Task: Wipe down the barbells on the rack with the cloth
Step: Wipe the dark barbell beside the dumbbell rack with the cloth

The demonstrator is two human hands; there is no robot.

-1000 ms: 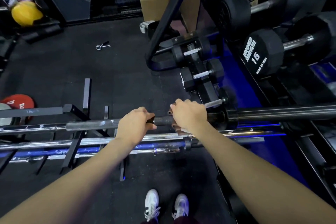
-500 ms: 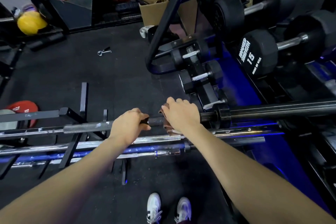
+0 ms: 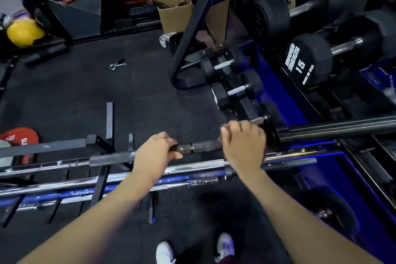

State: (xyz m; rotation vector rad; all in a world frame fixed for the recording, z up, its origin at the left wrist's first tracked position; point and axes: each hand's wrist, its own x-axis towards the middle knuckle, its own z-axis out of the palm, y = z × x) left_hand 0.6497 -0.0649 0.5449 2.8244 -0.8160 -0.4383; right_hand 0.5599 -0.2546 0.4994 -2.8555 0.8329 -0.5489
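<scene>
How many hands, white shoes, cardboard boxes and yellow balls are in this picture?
Hands: 2, left hand, right hand, both gripping one barbell
White shoes: 2, left shoe, right shoe
Cardboard box: 1
Yellow ball: 1
Total: 6

A gym: dumbbells (image 3: 308, 60) racked right of the gripped bar (image 3: 205, 147), more bars (image 3: 64, 186) below it, rubber floor (image 3: 75, 92) beyond, yellow ball (image 3: 24, 31) far left.

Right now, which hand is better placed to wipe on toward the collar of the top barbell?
The right hand. It is wrapped round the barbell right beside the black collar. The left hand grips the bar farther from the collar, apparently steadying it. The cloth is hidden in this view.
</scene>
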